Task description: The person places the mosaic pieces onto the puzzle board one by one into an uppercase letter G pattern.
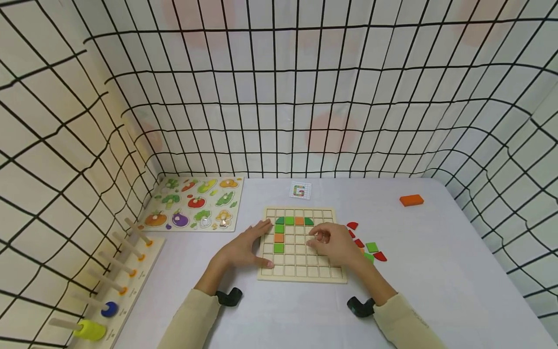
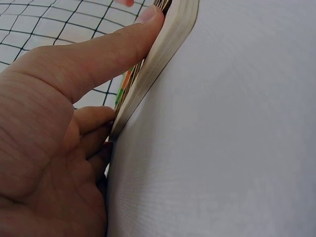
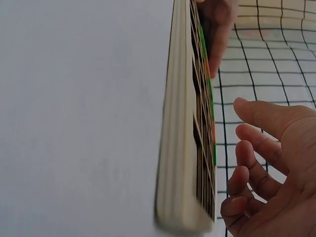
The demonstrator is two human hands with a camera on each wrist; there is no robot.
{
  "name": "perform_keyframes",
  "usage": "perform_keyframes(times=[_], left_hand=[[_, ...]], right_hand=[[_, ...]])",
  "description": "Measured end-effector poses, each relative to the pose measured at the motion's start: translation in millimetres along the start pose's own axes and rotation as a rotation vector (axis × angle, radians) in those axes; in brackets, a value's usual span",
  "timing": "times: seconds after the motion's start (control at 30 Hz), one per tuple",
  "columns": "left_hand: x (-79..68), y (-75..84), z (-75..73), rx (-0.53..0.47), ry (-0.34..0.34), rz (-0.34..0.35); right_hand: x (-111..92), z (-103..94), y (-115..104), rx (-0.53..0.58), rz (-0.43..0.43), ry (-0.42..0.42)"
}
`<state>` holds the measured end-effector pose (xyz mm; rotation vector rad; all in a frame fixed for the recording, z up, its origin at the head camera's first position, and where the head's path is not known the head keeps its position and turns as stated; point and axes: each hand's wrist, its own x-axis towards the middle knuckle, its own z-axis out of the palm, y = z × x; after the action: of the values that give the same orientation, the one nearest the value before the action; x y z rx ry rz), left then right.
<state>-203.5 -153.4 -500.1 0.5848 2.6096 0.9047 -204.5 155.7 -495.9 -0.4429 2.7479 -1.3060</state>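
Observation:
A wooden grid board (image 1: 305, 279) lies on the white table with green squares (image 1: 279, 248), orange squares (image 1: 279, 238) and dark green rounded pieces (image 1: 308, 221) along its top and left. My left hand (image 1: 241, 249) rests at the board's left edge, fingers spread and thumb on the rim; the left wrist view shows the thumb (image 2: 113, 52) on that edge. Over the board's right side hovers my right hand (image 1: 333, 242). In the right wrist view its thumb and loosely bent fingers (image 3: 256, 148) stand apart, with nothing seen between them.
Loose red pieces (image 1: 380, 256) and a green square (image 1: 372, 247) lie right of the board, some hidden by the right arm. Behind it is a patterned card (image 1: 301, 190). An orange block (image 1: 411, 200), vegetable puzzle (image 1: 213, 194) and peg stand (image 1: 139, 281) lie around. Black netting encloses the table.

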Motion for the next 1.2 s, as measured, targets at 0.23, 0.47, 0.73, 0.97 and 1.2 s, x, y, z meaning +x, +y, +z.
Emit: perform_keyframes(times=[0.23, 0.47, 0.73, 0.97, 1.2], left_hand=[[-1.8, -1.6, 0.8, 0.009, 0.003, -0.007], [-1.9, -1.7, 2.1, 0.002, 0.009, -0.011], [-2.8, -0.9, 1.5, 0.008, 0.010, -0.014], [-2.5, -1.9, 1.9, 0.011, 0.007, -0.011], [-0.9, -0.9, 1.5, 0.007, 0.007, -0.021]], right_hand=[[-8.1, -25.2, 16.1, -0.038, 0.033, 0.060], [-17.8, -50.3, 38.6, -0.073, 0.089, 0.084], [-26.4, -66.4, 60.2, -0.135, 0.081, 0.103], [-24.0, -70.8, 71.2, -0.168, 0.064, 0.080], [-18.5, -71.5, 72.3, -0.207, 0.064, 0.046]])
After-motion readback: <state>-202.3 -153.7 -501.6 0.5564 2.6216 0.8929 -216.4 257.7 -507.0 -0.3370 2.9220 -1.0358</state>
